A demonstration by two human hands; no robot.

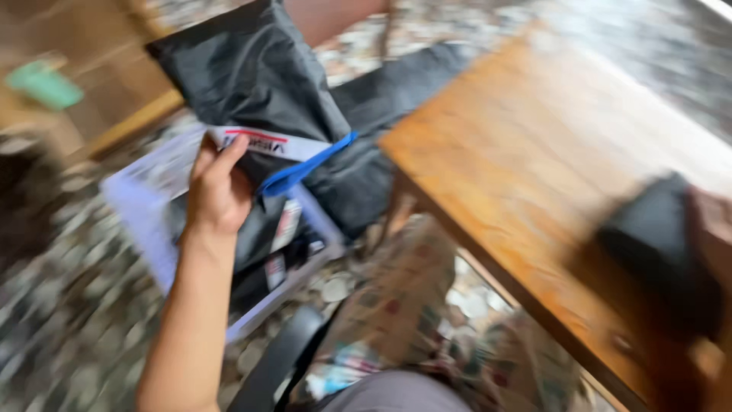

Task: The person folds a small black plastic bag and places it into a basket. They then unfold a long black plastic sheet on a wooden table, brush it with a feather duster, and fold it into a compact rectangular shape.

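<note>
Below the table's left edge, over the patterned floor, I see a black plastic parcel (255, 72) held up in the air, with a white label strip (271, 143) and a blue band (305, 169) across its lower part. My left hand (216, 191) is closed on it at that lower edge, thumb pressed on the white strip, fingers curled round the bag from the side. Under the parcel sits a pale open box (145, 221) on the floor with more dark packets (267, 252) lying inside it, and another dark bag (381, 107) lies just behind, next to the table leg. To the right, the wooden table (534, 168) fills much of the view. At its near right edge my right hand (713, 229) touches a dark, blurred object (659, 252); I cannot tell whether the fingers are closed on it. A green thing (46, 84) lies far off at the upper left, too smeared to name
</note>
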